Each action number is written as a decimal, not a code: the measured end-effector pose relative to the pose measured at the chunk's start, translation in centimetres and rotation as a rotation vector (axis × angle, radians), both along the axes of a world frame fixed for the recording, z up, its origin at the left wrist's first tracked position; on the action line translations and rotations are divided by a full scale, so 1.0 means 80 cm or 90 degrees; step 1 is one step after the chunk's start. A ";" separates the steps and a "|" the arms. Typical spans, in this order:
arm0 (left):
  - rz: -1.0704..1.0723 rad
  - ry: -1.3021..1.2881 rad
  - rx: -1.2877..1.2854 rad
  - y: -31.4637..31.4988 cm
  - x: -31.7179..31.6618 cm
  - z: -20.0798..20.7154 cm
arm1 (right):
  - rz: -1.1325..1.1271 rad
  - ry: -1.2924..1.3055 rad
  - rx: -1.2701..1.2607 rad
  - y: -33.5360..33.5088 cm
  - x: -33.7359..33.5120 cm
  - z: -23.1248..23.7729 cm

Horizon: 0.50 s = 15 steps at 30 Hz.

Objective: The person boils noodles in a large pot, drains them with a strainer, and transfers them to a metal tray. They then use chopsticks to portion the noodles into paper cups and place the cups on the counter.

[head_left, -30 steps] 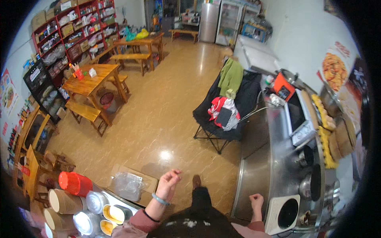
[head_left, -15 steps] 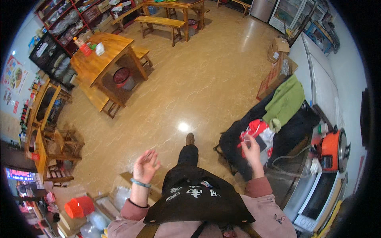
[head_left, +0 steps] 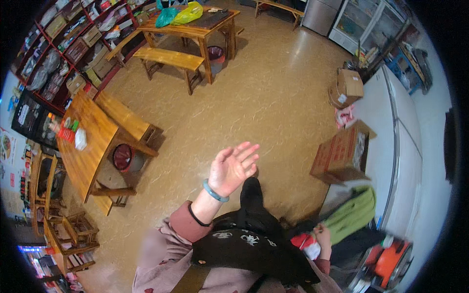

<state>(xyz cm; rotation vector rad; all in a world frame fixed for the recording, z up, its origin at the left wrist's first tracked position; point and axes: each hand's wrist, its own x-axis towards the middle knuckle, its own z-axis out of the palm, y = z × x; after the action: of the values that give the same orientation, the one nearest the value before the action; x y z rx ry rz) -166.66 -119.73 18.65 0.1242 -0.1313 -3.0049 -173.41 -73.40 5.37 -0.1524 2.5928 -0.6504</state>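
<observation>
My left hand [head_left: 234,168] is raised in front of me with its palm turned up and fingers stretched apart. It holds nothing, and a blue-green bangle [head_left: 215,191] circles its wrist. Lower and to the right, my right hand [head_left: 322,236] is beside a red and white cloth item [head_left: 307,244] and a green cloth [head_left: 355,211]. Its fingers look loosely curled, but blur hides whether anything is between them. I cannot tell whether it touches the cloth. The green cloth lies over a dark covered surface.
Wooden tables [head_left: 85,141] with a bench [head_left: 168,59] stand left and far ahead. A red-lined bin [head_left: 126,157] sits under the near table. Cardboard boxes [head_left: 337,154] line the right beside a white freezer [head_left: 386,112]. An orange cooker [head_left: 393,263] is at lower right; shelves fill the far left.
The view has moved forward and turned right, bringing the boxes and freezer closer. My left hand has swung up and inward; my right hand has dropped lower in view.
</observation>
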 end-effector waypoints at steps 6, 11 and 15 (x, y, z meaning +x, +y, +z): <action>0.004 -0.155 -0.059 -0.108 -0.270 0.029 | 0.208 0.122 -0.056 -0.266 -0.320 0.067; 0.114 -0.251 -0.279 -0.193 -0.454 0.038 | 0.489 0.297 -0.306 -0.540 -0.501 0.180; 0.222 -0.283 -0.428 -0.267 -0.622 0.011 | 0.728 0.322 -0.377 -0.696 -0.625 0.236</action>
<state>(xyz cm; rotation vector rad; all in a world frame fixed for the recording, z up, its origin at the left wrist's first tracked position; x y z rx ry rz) -216.45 -141.12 19.52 0.6525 -1.0198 -2.3846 -223.39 -129.06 24.23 -1.9814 2.0666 -0.9201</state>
